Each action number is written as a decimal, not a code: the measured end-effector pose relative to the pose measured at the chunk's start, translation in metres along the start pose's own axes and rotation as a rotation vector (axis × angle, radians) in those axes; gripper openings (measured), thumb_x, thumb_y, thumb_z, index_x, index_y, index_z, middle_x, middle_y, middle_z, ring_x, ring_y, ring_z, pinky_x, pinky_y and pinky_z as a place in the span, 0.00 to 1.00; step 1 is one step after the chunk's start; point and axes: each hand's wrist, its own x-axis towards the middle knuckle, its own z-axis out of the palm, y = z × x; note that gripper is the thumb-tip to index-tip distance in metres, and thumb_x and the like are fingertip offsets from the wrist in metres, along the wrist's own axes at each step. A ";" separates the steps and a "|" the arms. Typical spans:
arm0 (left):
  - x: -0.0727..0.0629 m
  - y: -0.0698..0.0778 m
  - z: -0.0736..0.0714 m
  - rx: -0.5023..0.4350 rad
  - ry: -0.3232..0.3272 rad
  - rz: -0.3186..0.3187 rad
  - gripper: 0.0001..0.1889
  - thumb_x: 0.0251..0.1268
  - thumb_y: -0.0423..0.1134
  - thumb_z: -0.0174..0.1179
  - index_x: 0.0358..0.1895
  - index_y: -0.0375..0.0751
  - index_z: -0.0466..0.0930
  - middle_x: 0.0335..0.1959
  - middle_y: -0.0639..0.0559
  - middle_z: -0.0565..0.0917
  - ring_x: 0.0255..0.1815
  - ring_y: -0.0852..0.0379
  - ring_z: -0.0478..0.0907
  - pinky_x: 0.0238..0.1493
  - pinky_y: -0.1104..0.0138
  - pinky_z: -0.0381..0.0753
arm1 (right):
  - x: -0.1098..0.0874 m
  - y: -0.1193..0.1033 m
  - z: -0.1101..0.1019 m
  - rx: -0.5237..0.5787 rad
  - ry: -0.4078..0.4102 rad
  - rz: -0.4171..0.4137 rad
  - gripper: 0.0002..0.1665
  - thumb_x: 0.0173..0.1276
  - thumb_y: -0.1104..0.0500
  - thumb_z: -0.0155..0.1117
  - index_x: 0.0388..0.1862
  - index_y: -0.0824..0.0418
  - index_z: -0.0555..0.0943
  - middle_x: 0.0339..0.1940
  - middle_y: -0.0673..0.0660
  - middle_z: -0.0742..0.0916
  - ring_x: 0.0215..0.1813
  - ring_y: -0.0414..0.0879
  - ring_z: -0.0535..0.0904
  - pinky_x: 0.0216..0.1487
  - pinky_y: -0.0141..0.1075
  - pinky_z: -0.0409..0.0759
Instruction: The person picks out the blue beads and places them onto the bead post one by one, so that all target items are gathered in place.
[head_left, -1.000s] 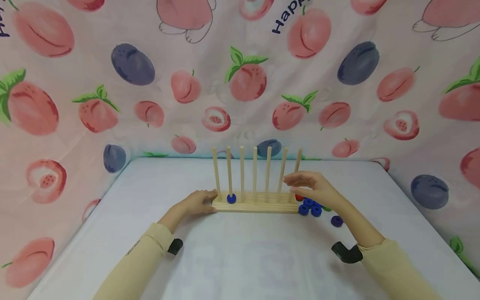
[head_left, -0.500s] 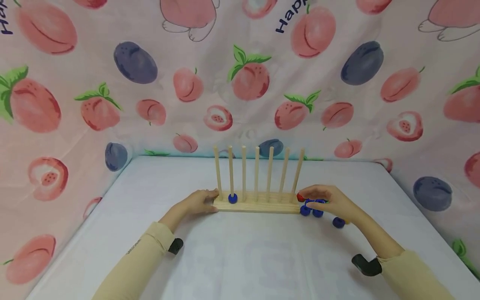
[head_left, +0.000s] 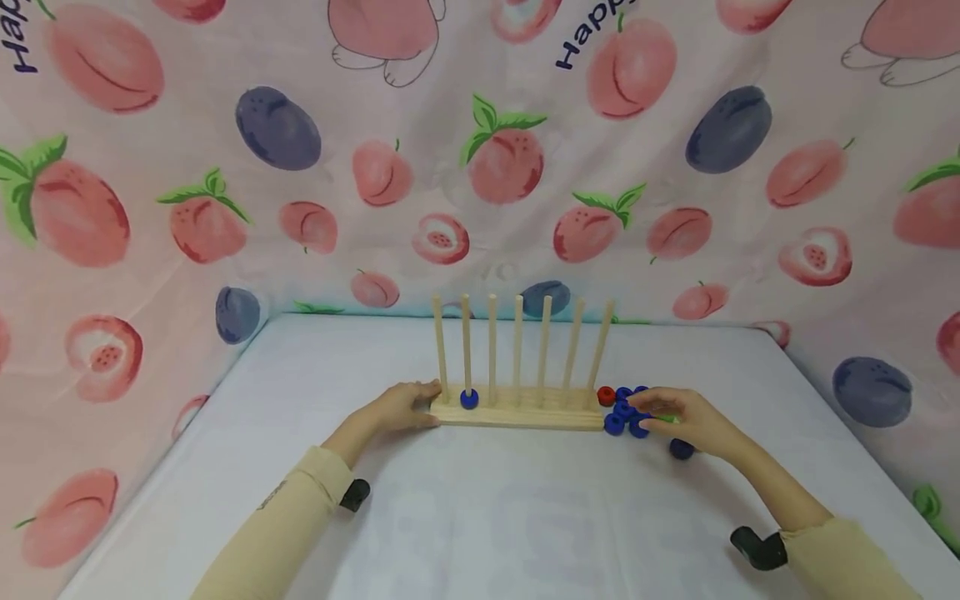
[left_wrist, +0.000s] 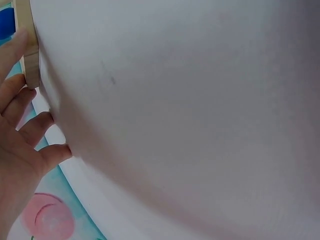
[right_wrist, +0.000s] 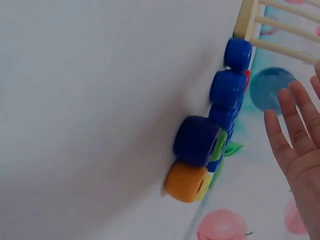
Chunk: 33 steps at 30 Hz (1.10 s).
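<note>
A wooden peg rack with several upright rods stands on the white table. One blue bead sits low on its second rod from the left. My left hand grips the rack's left end, thumb in front and fingers behind. At the rack's right end lie a red bead and a cluster of blue beads. My right hand hovers over the cluster's right side, fingers extended and holding nothing, hiding part of a green bead. In the right wrist view, an orange bead touches a dark blue bead.
The white table ends at a fruit-print cloth hanging behind and at both sides. Black wrist-worn devices show at the left cuff and right cuff.
My right hand has come down from beside the rightmost rod and moved right, over the beads. My left hand keeps its grip on the rack's end. The head view has shifted slightly.
</note>
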 end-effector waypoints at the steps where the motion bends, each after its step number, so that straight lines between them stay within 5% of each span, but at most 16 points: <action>1: 0.000 0.000 -0.001 -0.001 0.002 -0.002 0.32 0.60 0.42 0.64 0.66 0.33 0.66 0.69 0.39 0.66 0.70 0.33 0.59 0.72 0.45 0.55 | 0.000 0.001 0.000 -0.006 0.003 0.013 0.18 0.63 0.62 0.64 0.51 0.70 0.79 0.46 0.65 0.85 0.47 0.38 0.81 0.49 0.34 0.83; 17: -0.003 -0.004 -0.001 -0.007 0.000 -0.017 0.33 0.61 0.43 0.63 0.68 0.34 0.63 0.70 0.40 0.64 0.71 0.33 0.57 0.72 0.45 0.53 | -0.005 0.016 0.001 -0.028 0.001 0.068 0.17 0.61 0.65 0.65 0.47 0.73 0.79 0.43 0.67 0.85 0.42 0.39 0.81 0.41 0.26 0.81; 26: -0.006 -0.003 -0.002 -0.001 0.000 -0.012 0.33 0.61 0.43 0.63 0.67 0.33 0.63 0.69 0.40 0.64 0.70 0.33 0.58 0.72 0.45 0.55 | -0.004 0.016 0.004 -0.041 -0.044 0.079 0.15 0.60 0.68 0.65 0.45 0.75 0.79 0.41 0.67 0.85 0.39 0.35 0.79 0.38 0.28 0.82; 33: -0.002 -0.002 -0.001 0.006 -0.003 0.002 0.33 0.61 0.43 0.62 0.68 0.34 0.63 0.70 0.41 0.64 0.71 0.33 0.58 0.72 0.45 0.54 | -0.007 0.016 0.006 -0.084 -0.034 0.098 0.15 0.60 0.67 0.65 0.45 0.74 0.79 0.39 0.64 0.85 0.39 0.41 0.80 0.40 0.35 0.84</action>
